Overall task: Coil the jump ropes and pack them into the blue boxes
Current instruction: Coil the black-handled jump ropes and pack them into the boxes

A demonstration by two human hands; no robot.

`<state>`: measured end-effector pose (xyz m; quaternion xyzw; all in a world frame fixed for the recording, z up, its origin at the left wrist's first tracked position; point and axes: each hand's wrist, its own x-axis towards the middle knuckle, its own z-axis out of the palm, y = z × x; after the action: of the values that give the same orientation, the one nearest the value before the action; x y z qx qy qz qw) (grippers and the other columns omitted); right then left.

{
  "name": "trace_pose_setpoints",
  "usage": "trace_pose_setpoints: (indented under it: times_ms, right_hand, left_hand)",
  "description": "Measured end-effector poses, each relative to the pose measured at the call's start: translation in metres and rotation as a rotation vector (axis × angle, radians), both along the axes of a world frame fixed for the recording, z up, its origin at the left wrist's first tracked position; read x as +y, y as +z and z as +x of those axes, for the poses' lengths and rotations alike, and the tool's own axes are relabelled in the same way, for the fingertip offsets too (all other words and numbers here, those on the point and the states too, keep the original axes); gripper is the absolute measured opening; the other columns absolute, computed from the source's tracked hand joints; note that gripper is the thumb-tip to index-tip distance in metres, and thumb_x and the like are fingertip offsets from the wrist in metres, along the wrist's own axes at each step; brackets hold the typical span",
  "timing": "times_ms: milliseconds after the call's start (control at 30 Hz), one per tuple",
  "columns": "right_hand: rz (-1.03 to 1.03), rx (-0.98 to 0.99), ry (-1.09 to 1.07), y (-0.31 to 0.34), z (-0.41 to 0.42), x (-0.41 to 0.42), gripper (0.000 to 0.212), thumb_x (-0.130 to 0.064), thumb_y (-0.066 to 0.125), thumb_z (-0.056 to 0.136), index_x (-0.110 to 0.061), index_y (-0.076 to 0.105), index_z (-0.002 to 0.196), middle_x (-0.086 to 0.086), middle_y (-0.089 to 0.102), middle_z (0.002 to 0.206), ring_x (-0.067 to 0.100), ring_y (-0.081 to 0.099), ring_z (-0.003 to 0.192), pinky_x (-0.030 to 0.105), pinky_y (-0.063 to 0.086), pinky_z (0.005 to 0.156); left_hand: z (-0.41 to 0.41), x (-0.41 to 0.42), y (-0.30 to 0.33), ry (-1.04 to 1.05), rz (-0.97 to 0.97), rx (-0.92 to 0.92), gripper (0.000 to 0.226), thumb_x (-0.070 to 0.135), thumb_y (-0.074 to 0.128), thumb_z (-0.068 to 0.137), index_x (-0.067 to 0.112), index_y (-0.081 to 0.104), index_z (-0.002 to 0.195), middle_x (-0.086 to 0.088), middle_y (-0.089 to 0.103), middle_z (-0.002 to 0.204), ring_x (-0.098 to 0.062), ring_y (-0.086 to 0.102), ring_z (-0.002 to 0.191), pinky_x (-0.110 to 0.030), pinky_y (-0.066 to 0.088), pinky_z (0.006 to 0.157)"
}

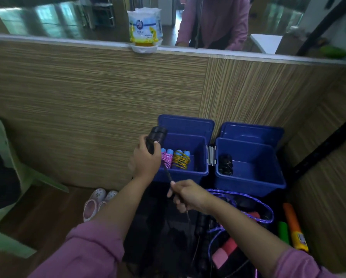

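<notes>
My left hand [146, 159] grips the black handles [157, 137] of a black jump rope, held up beside the left blue box [200, 149]. Its black cord [168, 173] runs down to my right hand [188, 195], which pinches it. The left box holds a coiled pink rope [167, 158] and a coiled yellow rope [181, 159], both with blue handles. A coiled black rope [225, 164] lies in the right blue box [268, 177]. A loose purple rope [254, 201] with pink handles [225, 251] lies below the boxes on a dark surface.
Both box lids stand open against the wooden partition [108, 97]. An air freshener [145, 29] sits on the ledge, with a person behind the glass. Orange [292, 223] and green [283, 231] handles lie at right. Pink clogs [98, 201] and a green chair [3, 177] are at left.
</notes>
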<state>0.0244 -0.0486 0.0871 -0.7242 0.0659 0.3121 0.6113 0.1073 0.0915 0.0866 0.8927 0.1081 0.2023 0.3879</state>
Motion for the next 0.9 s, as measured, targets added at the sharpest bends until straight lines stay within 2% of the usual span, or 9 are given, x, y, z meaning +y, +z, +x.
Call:
trace_pose_setpoints:
  times_ms: [133, 200, 267, 367, 467, 567, 733, 833, 900]
  right_hand:
    - [-0.444, -0.440, 0.260, 0.023, 0.000, -0.001, 0.031, -0.032, 0.045, 0.098, -0.019, 0.064, 0.078, -0.004, 0.054, 0.064, 0.008, 0.049, 0.057, 0.023, 0.039, 0.057]
    - [-0.484, -0.517, 0.329, 0.040, 0.007, -0.009, 0.030, -0.030, 0.045, 0.098, -0.020, 0.065, 0.078, -0.008, 0.055, 0.065, 0.008, 0.051, 0.064, 0.023, 0.040, 0.062]
    - [-0.521, -0.552, 0.391, 0.048, 0.017, -0.019, 0.029, -0.030, 0.046, 0.098, -0.021, 0.064, 0.077, -0.005, 0.055, 0.068, 0.014, 0.052, 0.071, 0.028, 0.041, 0.068]
    - [-0.562, -0.615, 0.457, 0.049, 0.034, -0.039, 0.028, -0.029, 0.048, 0.098, -0.020, 0.061, 0.075, 0.002, 0.061, 0.076, 0.018, 0.055, 0.076, 0.031, 0.044, 0.073]
    - [-0.527, -0.663, 0.488, 0.039, 0.049, -0.059, 0.024, -0.031, 0.054, 0.095, -0.022, 0.063, 0.075, 0.000, 0.063, 0.076, 0.011, 0.054, 0.072, 0.032, 0.045, 0.075]
    - [-0.365, -0.593, 0.464, 0.030, 0.059, -0.072, 0.021, -0.031, 0.063, 0.091, -0.012, 0.069, 0.082, 0.004, 0.066, 0.080, 0.006, 0.056, 0.075, 0.030, 0.047, 0.078]
    - [-0.184, -0.464, 0.347, 0.019, 0.064, -0.077, 0.008, -0.024, 0.070, 0.084, -0.018, 0.072, 0.080, -0.009, 0.068, 0.074, -0.001, 0.058, 0.073, 0.017, 0.046, 0.074]
    - [0.043, -0.322, 0.137, 0.009, 0.066, -0.079, 0.015, -0.022, 0.069, 0.081, -0.011, 0.076, 0.089, 0.007, 0.073, 0.092, 0.013, 0.066, 0.087, 0.026, 0.053, 0.084]
    - [0.173, -0.212, 0.013, 0.003, 0.065, -0.077, 0.013, -0.005, 0.061, 0.088, -0.004, 0.073, 0.091, 0.014, 0.072, 0.091, 0.023, 0.067, 0.084, 0.033, 0.054, 0.083]
  left_hand:
    - [-0.010, 0.007, -0.011, -0.089, 0.383, 0.150, 0.047, 0.051, 0.041, 0.093, 0.029, 0.045, 0.134, -0.014, 0.058, 0.115, -0.039, 0.062, 0.095, -0.039, 0.045, 0.077]
    - [-0.022, 0.010, -0.019, -0.204, 0.529, 0.127, 0.047, 0.051, 0.032, 0.096, 0.032, 0.046, 0.136, -0.012, 0.059, 0.114, -0.038, 0.065, 0.088, -0.038, 0.048, 0.072]
    - [-0.031, 0.010, -0.029, -0.364, 0.607, 0.060, 0.053, 0.051, 0.025, 0.093, 0.031, 0.055, 0.131, -0.011, 0.063, 0.101, -0.036, 0.066, 0.071, -0.036, 0.049, 0.058]
    - [-0.041, 0.013, -0.043, -0.610, 0.662, -0.087, 0.048, 0.045, 0.030, 0.094, 0.026, 0.062, 0.124, -0.005, 0.064, 0.085, -0.029, 0.063, 0.055, -0.032, 0.046, 0.042]
    - [-0.047, 0.019, -0.043, -0.839, 0.586, -0.129, 0.049, 0.047, 0.028, 0.098, 0.024, 0.056, 0.131, 0.001, 0.062, 0.089, -0.022, 0.063, 0.065, -0.031, 0.048, 0.052]
    - [-0.054, 0.019, -0.032, -0.989, 0.496, -0.119, 0.055, 0.057, 0.038, 0.094, 0.022, 0.054, 0.133, 0.006, 0.059, 0.085, -0.012, 0.059, 0.071, -0.027, 0.044, 0.060]
    - [-0.060, 0.019, -0.018, -0.937, 0.281, -0.049, 0.058, 0.065, 0.052, 0.084, 0.030, 0.048, 0.129, 0.012, 0.066, 0.093, -0.007, 0.064, 0.085, -0.019, 0.046, 0.074]
    - [-0.059, 0.016, -0.003, -0.900, 0.138, -0.086, 0.051, 0.058, 0.056, 0.085, 0.035, 0.050, 0.131, 0.017, 0.067, 0.108, 0.002, 0.063, 0.098, -0.021, 0.049, 0.085]
    - [-0.054, 0.015, 0.005, -0.879, 0.014, -0.094, 0.047, 0.050, 0.056, 0.089, 0.036, 0.052, 0.133, 0.019, 0.065, 0.119, 0.003, 0.059, 0.109, -0.022, 0.048, 0.092]
